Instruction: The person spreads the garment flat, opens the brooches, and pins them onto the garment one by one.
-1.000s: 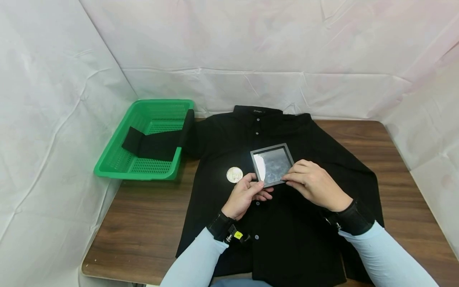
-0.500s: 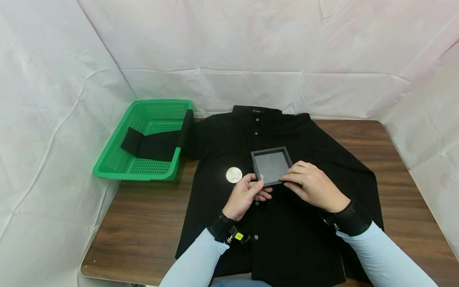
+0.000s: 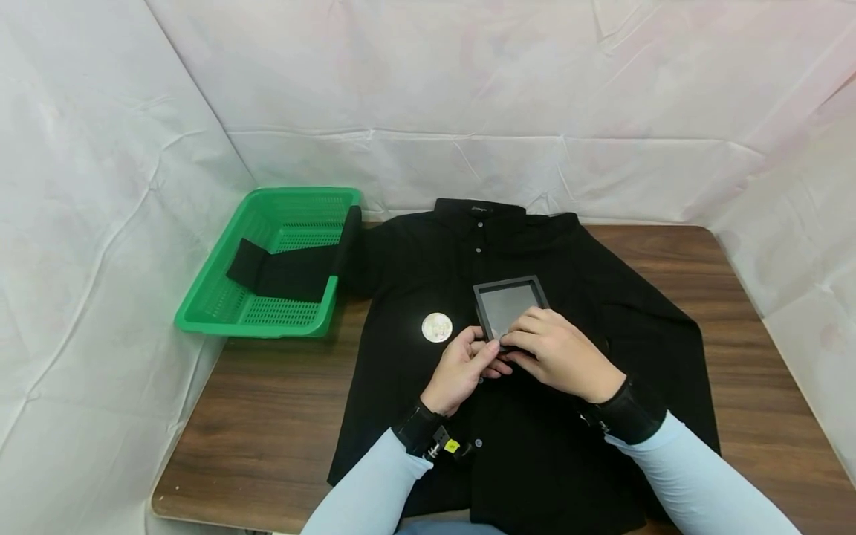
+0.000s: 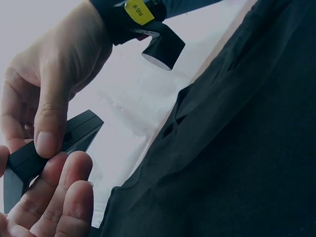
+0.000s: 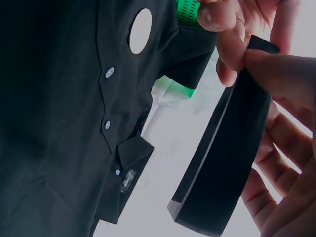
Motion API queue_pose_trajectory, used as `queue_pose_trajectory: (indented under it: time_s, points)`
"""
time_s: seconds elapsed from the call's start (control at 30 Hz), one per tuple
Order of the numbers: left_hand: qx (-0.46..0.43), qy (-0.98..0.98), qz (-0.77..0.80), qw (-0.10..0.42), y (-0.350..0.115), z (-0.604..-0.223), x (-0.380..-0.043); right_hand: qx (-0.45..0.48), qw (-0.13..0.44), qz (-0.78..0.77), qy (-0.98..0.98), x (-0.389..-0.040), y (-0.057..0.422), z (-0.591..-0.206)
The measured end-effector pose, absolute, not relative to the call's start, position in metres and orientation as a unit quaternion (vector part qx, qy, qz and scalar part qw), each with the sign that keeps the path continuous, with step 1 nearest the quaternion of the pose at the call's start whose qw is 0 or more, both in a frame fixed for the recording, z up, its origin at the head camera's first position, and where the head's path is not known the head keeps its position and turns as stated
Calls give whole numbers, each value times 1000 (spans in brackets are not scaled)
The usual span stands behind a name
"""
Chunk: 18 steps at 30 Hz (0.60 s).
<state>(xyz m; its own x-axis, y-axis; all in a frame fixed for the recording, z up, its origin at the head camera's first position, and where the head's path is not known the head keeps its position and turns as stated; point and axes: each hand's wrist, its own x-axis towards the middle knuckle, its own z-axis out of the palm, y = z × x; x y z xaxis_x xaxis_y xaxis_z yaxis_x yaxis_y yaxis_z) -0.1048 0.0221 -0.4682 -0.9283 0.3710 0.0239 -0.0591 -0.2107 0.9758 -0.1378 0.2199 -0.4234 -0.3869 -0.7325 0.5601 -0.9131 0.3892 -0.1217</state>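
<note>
A shallow square dark grey display frame (image 3: pixel 507 301) with a shiny pane is held above the black shirt. At its near left corner my left hand (image 3: pixel 458 369) grips it, thumb on top. My right hand (image 3: pixel 558 353) pinches the near edge beside that corner, covering part of the pane. In the left wrist view, the right thumb lies on the frame's outer side (image 4: pixel 81 126), close to the left fingertips. The right wrist view has the frame's long side (image 5: pixel 222 148) running down from both hands. Left of the frame, a pale round coin-like disc (image 3: pixel 437 327) lies on the shirt.
The black button-up shirt (image 3: pixel 414 260) is spread over the wooden table (image 3: pixel 267 416). One sleeve drapes into a green plastic basket (image 3: pixel 194 306) at the back left. White cloth (image 3: pixel 468 74) hangs behind and at the sides.
My right hand has slid left along the near edge toward my left hand. The frame has tilted, and the glare on its pane is gone. The disc, shirt and basket stay put.
</note>
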Motion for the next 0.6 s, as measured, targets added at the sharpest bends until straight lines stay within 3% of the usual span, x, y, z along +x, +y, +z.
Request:
queue_pose_trajectory:
  time_s: [0.6]
  points:
    - [127, 665, 715, 174, 17, -468, -106, 493, 216, 209, -816, -138, 223, -430]
